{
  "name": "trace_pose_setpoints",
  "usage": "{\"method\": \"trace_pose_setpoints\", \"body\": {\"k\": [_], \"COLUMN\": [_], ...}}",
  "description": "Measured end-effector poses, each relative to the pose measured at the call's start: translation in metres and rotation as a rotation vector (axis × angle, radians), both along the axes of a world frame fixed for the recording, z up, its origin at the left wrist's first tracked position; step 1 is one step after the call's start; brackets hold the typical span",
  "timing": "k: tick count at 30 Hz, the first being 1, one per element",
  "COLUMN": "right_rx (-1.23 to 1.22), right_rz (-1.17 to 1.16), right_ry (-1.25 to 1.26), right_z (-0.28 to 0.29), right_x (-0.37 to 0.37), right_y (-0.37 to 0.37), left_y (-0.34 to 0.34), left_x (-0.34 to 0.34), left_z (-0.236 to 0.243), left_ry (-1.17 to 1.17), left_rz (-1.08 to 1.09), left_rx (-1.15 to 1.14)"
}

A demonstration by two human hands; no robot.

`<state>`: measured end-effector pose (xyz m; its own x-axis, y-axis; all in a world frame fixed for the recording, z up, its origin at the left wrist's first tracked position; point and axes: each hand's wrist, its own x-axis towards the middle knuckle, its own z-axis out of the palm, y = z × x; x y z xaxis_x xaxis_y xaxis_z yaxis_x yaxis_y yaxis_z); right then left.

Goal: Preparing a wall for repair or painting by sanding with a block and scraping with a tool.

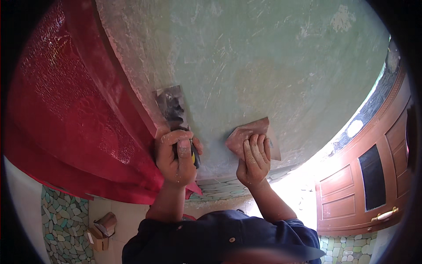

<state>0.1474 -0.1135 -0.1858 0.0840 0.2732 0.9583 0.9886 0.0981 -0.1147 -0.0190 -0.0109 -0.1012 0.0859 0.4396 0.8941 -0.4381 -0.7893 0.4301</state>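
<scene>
My left hand (176, 158) grips the black and yellow handle of a metal scraper (169, 104), whose wide blade points up the wall beside its left edge. My right hand (254, 160) holds a reddish-brown folded sheet that looks like sandpaper (239, 137), pressed against the pale green, scuffed wall (272, 57). The blade and the sheet are apart, with bare wall between them. Part of the scraper's handle is hidden by my fingers.
A red curtain (70, 114) hangs along the left, close to my left hand. A brown wooden door (338, 185) stands at the right beside a bright opening. Below lie pebble tiles (66, 224) and small brown boxes (99, 237) on the floor.
</scene>
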Motion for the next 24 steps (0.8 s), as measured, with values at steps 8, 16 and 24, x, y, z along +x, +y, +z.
{"method": "trace_pose_setpoints", "body": {"k": [8, 16, 24], "right_rx": [0.351, 0.505, 0.149], "right_rz": [-0.006, -0.09, 0.013], "right_ry": [-0.201, -0.238, -0.006], "right_z": [0.196, 0.294, 0.128], "right_x": [0.032, 0.006, 0.017], "right_y": [0.031, 0.021, 0.012], "left_y": [-0.001, -0.001, -0.001], "left_x": [0.001, 0.006, 0.003], "left_z": [-0.002, 0.0, -0.002], "left_ry": [-0.003, -0.031, 0.0], "left_rz": [0.045, 0.021, 0.043], "left_rx": [-0.013, -0.026, 0.0]}}
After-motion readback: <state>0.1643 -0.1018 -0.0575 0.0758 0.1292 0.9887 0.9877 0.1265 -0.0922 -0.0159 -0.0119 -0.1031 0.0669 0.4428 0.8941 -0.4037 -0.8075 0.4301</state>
